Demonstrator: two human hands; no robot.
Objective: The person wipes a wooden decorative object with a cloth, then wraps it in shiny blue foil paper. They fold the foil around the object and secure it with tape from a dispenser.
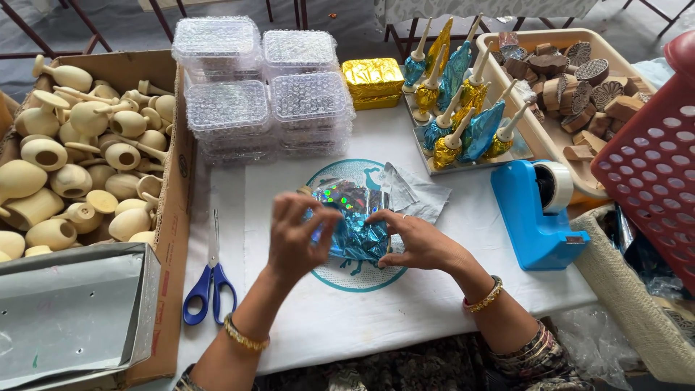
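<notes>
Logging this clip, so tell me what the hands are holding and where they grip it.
Both hands, left hand and right hand, grip a blue holographic foil bundle by its opposite sides.

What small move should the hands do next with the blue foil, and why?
Probably press the loose blue foil tighter around the piece inside. Left hand and right hand both grip it, but its edges are crumpled and spread open.
</notes>
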